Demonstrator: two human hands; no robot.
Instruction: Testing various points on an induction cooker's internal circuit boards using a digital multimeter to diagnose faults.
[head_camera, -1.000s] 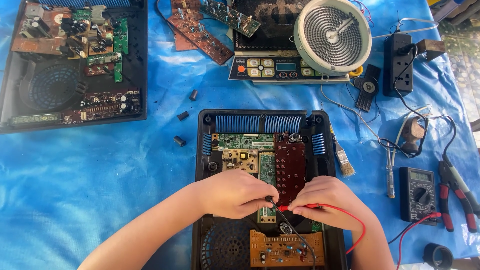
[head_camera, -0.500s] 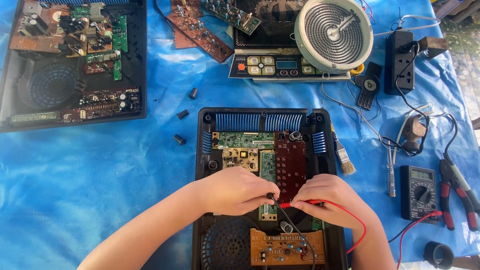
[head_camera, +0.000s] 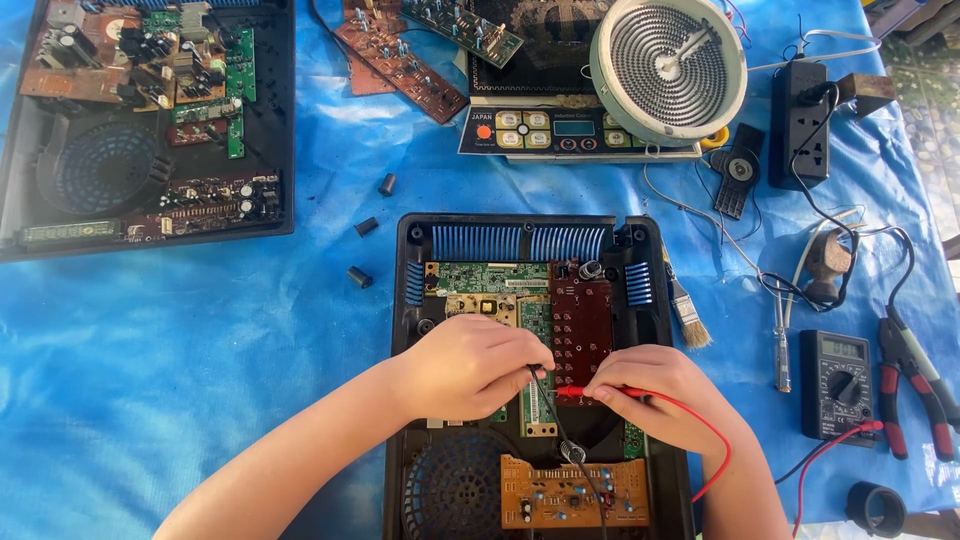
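Head view: left hand (head_camera: 470, 365) pinching black probe (head_camera: 545, 400), fingers closed round it, tip pressing on green circuit board (head_camera: 537, 345). Right hand (head_camera: 665, 385) gripping red probe (head_camera: 600, 393), tip pointing 9 o'clock. Both working inside open black casing (head_camera: 405, 300) at centre. Multimeter (head_camera: 838, 385) sitting at 3 o'clock, pliers (head_camera: 915, 385) beyond. Brush (head_camera: 685, 310) lying beside casing. Round heating coil (head_camera: 668, 65) at 12 o'clock. Hands covering board's middle.

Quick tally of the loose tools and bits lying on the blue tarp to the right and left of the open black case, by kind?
Grey digital multimeter: 1
Red-handled pliers: 1
Bristle paintbrush: 1
Small black cylindrical caps: 3
Total: 6
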